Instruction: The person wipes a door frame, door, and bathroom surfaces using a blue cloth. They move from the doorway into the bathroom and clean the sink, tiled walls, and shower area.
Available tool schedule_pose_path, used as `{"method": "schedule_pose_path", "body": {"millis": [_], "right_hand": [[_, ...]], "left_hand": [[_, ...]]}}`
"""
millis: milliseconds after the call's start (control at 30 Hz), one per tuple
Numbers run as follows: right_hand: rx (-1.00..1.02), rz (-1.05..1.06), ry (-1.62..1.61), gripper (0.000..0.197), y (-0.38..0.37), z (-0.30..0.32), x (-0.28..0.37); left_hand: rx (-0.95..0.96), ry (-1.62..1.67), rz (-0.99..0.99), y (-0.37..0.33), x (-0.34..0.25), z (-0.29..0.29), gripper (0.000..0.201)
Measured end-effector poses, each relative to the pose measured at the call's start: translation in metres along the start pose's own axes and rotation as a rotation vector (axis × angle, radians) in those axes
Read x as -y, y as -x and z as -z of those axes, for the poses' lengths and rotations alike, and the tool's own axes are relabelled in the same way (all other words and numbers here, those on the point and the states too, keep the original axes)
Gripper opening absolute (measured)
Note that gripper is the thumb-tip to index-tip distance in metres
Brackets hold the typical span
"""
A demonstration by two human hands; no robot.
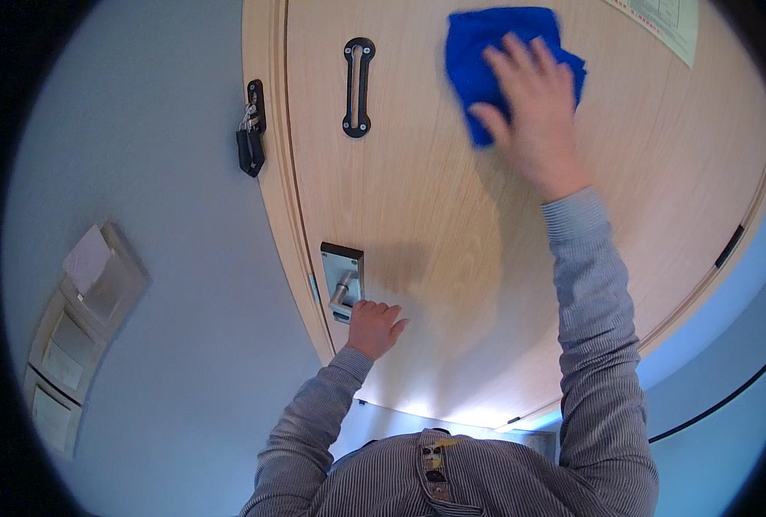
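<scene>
A blue cloth (472, 53) lies against the upper part of a light wooden door (435, 215). My right hand (538, 112) presses it to the wood with the palm flat and the fingers spread. Lower down on the left, my left hand (374, 329) is closed around the end of the metal door handle (342, 289). The handle sits on a silver plate with a dark edge, and part of the lever is hidden by my fingers.
A black door guard (359, 86) is fixed to the door's upper left. On the frame hangs its black-and-metal catch (251, 129). Switch panels (64, 345) are on the grey wall at left. A printed sheet (667, 26) is at top right. A black hinge (728, 246) marks the right edge.
</scene>
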State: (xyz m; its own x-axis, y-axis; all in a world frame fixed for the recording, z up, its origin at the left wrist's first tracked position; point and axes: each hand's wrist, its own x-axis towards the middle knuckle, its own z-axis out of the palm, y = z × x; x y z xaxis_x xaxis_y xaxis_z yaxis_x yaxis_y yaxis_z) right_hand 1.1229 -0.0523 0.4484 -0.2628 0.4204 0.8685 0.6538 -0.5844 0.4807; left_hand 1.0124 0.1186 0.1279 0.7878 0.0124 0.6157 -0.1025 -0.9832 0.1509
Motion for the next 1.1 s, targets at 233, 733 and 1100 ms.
{"method": "schedule_pose_path", "body": {"millis": [233,733,1100], "right_hand": [[0.653,0.391,-0.141,0.049,0.129,-0.06,0.113],[-0.027,-0.084,0.07,0.05,0.032,0.005,-0.032],[0.687,0.36,-0.392,0.03,0.247,0.015,0.051]], "left_hand": [[0.122,-0.08,0.036,0.002,0.001,-0.006,0.023],[0.067,-0.052,0.028,0.005,-0.003,-0.008,0.022],[-0.012,-0.077,0.056,0.007,-0.006,-0.015,0.019]]}}
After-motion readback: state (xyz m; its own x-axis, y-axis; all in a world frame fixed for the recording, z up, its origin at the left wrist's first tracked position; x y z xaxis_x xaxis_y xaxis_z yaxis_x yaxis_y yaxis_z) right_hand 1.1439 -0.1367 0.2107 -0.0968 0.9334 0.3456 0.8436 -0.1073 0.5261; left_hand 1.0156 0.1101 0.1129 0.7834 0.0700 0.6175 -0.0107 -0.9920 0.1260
